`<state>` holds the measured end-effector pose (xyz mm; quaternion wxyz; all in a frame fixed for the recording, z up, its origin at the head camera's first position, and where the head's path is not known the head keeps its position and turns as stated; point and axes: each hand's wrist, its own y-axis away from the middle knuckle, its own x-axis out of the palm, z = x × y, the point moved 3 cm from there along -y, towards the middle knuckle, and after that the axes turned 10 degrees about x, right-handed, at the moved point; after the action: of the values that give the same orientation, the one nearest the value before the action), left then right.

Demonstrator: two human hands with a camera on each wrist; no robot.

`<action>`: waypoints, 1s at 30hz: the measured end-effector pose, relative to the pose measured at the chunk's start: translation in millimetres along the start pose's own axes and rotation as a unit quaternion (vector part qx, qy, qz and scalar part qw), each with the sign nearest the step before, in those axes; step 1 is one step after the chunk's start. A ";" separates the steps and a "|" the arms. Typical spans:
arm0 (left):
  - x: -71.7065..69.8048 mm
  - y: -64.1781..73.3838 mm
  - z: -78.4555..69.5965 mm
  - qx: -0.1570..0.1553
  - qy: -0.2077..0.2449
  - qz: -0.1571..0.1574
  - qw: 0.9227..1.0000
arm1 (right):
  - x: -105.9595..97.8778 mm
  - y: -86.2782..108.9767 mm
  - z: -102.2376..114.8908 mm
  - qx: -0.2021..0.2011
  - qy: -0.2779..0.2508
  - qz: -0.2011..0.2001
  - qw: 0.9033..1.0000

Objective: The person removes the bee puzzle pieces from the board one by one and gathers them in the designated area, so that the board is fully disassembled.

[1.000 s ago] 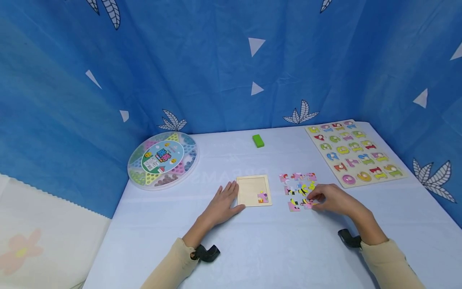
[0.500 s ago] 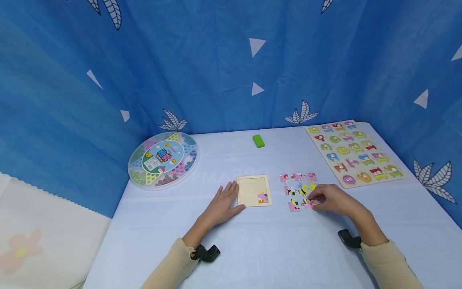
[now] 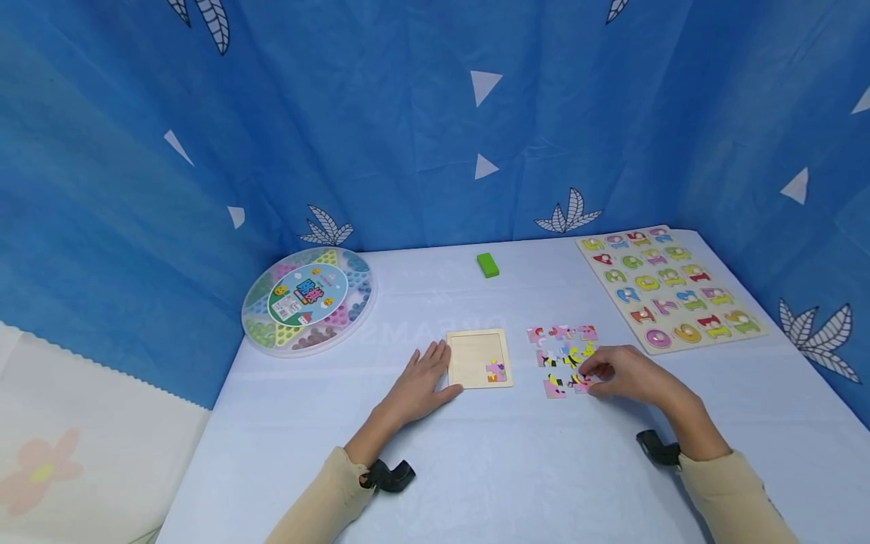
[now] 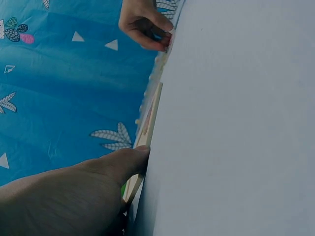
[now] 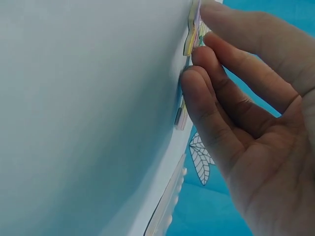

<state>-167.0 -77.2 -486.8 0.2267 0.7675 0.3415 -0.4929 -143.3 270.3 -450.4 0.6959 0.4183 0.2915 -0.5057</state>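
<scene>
My left hand [image 3: 419, 381] lies flat with fingers spread along the left edge of a small square wooden puzzle tray [image 3: 469, 350], thumb at its near corner. One pink jigsaw piece [image 3: 497, 371] sits in the tray's near right corner. Right of the tray, several pink and yellow jigsaw pieces [image 3: 561, 332] lie loosely in rows on the table. At the near right of this group, my right hand [image 3: 628, 375] has its thumb and fingers curled at a pink piece [image 3: 581, 383], pinching its edges. In the right wrist view that piece [image 5: 192, 32] shows between thumb and fingers, low at the tabletop.
A number puzzle board [image 3: 669, 291] with knobbed pieces lies at the back right. A round Chinese checkers box [image 3: 309, 302] stands at the back left. A green block [image 3: 487, 265] rests near the back edge. Blue curtain [image 3: 421, 136] hangs behind the white table [image 3: 489, 468].
</scene>
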 end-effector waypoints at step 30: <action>-0.4 0.1 -0.9 -0.001 -0.006 0.001 1.000 | 25.6 -39.9 101.3 -0.070 -0.008 0.027 0.997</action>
<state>-166.4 -76.8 -486.1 0.2303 0.7646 0.3400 -0.4967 -174.8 164.2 -434.5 0.7390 0.3726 0.3091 -0.4685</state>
